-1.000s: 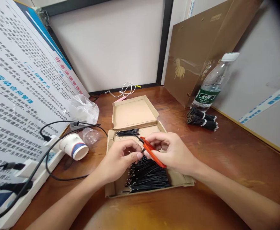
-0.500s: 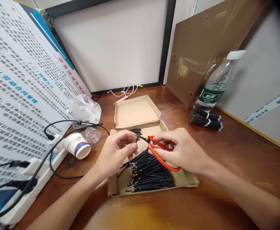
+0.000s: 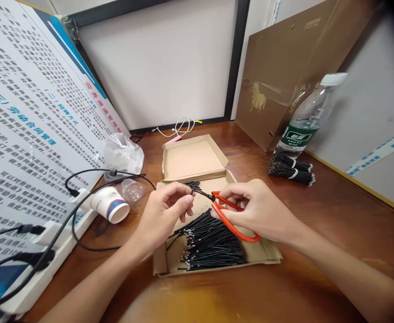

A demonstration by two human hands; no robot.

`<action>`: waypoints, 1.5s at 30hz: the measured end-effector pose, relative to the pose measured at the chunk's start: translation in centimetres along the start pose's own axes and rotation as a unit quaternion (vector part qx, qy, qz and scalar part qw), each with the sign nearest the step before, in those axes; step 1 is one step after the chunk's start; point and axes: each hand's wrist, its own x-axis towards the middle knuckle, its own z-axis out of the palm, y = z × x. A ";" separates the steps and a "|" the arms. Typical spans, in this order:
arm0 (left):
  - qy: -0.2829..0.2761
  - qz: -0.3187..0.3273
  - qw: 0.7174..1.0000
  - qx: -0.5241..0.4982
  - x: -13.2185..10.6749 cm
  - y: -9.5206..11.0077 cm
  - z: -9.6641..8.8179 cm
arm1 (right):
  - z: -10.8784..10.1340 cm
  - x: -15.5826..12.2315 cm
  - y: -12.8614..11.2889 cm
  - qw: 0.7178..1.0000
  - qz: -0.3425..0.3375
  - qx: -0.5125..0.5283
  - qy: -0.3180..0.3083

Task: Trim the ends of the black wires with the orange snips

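Observation:
My left hand (image 3: 163, 213) pinches a short black wire (image 3: 193, 193) between thumb and fingers; much of the wire is hidden by them. My right hand (image 3: 262, 208) is wrapped round the red handles of a pair of scissors (image 3: 221, 212). The blade tips reach the wire at my left fingertips. Below both hands, a thick pile of black wires (image 3: 213, 244) with pale tips lies in an open cardboard box (image 3: 260, 259). A smaller group of black wires (image 3: 193, 184) lies farther back in the box, partly behind my left fingers.
Left stand a tipped paper cup (image 3: 111, 204), a clear plastic cup (image 3: 132, 190), a plastic bag (image 3: 123, 152) and a power strip (image 3: 45, 264) with black cables. On the right are a water bottle (image 3: 301, 125), tied wire bundles (image 3: 291, 169) and a large brown box (image 3: 274, 85).
The scissors have shifted slightly right and their blades look closer together. The piece of wire that showed below the blades now shows less. My left hand stays nearly in place.

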 end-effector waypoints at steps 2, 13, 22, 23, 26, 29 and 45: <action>0.006 0.007 1.000 0.001 0.0 0.0 0.0 | 0.0 0.0 0.0 1.000 0.000 -0.008 0.005; 0.032 0.022 0.999 0.007 0.0 0.9 0.4 | -0.3 -0.1 0.0 0.997 -0.061 -0.054 0.017; 0.038 0.018 0.998 0.037 -0.1 0.9 0.4 | -0.3 -0.2 -0.3 0.992 -0.086 -0.096 0.008; 0.038 0.019 0.998 0.041 -0.1 0.8 0.3 | -0.4 -0.2 -0.3 0.991 -0.088 -0.100 0.009; 0.040 0.018 0.998 0.053 -0.1 0.7 0.3 | -0.4 -0.2 -0.2 0.990 -0.089 -0.106 0.013; 0.040 0.019 0.997 0.064 -0.1 0.6 0.3 | -0.3 -0.3 -0.1 0.991 -0.085 -0.103 0.013; 0.034 0.033 0.995 0.090 0.0 0.2 0.1 | -0.7 -0.3 -0.2 0.988 -0.095 -0.115 0.028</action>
